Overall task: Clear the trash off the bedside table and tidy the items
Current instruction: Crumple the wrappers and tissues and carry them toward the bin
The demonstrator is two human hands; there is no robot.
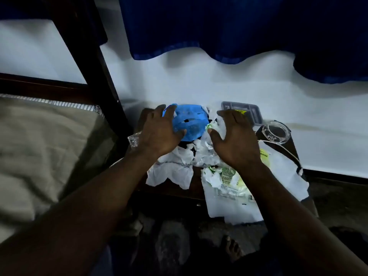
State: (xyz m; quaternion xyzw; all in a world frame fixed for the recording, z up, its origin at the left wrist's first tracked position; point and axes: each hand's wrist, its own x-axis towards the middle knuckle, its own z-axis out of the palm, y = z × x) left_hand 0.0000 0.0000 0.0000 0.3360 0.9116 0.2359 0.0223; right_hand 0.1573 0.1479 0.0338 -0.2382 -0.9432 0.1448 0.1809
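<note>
Mid-frame, left hand [159, 134] and right hand [234, 139] spread unclenched over the trash [171, 172], apparently to gather it.

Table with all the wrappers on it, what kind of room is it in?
Most likely a bedroom. The table stands right beside a bed with a dark wooden frame, and a blue curtain hangs over the wall behind it.

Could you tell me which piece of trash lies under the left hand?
The blue wrapper, beneath the left hand; the crumpled wrapper is white and the plastic bag clear with green print.
</note>
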